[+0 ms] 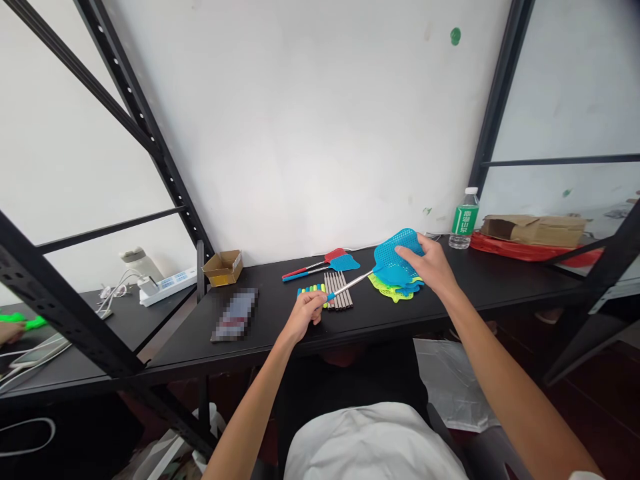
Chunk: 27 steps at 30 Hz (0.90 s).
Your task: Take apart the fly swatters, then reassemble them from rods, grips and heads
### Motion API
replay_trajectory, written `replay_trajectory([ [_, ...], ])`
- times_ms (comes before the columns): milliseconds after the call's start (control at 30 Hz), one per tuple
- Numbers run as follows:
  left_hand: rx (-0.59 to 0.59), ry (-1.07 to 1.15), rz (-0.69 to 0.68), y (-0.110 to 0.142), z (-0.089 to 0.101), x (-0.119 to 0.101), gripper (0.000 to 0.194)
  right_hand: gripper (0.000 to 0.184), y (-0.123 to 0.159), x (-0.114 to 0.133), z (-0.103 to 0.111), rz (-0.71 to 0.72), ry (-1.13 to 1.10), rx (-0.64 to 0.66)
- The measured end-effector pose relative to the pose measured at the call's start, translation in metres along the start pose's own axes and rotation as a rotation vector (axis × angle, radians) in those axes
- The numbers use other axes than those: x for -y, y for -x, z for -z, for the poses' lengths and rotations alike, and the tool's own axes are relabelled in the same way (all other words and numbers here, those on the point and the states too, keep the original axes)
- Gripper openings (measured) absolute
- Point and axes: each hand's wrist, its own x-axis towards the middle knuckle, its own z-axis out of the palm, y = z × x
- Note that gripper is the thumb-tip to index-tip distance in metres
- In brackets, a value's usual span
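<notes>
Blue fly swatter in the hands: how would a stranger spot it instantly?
Find the black desk below the white wall. By its pile of mesh heads is the blue fly swatter. Unlike the red swatter and second blue swatter lying nearby, it is held: left hand on handle, right hand on head.

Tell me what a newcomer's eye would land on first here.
Probably the blue fly swatter, its mesh head in the right hand and its handle end in the left hand, above the black table. Beneath that head lies a pile of yellow-green and blue swatter heads. The green-labelled bottle also stands out, farther right.
</notes>
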Motion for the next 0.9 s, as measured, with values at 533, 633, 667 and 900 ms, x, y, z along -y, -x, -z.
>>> replay_trajectory([
  [533,-0.002,0.001,0.009,-0.0004,0.0002,0.0019,0.03,0.024,-0.0001,0.0041,0.0002,0.045,0.061,0.002],
  [633,-0.006,0.0,0.016,-0.0003,0.0,0.0013,0.03,0.024,-0.0003,0.0041,-0.0001,0.05,0.066,-0.003],
  [667,-0.007,0.002,0.02,-0.0003,-0.0001,0.0011,0.03,0.024,-0.0004,0.004,-0.0002,0.05,0.069,-0.003],
  [900,-0.004,0.003,0.011,-0.0007,0.0004,0.0015,0.029,0.025,-0.0001,0.0033,0.0002,0.043,0.072,0.002],
])
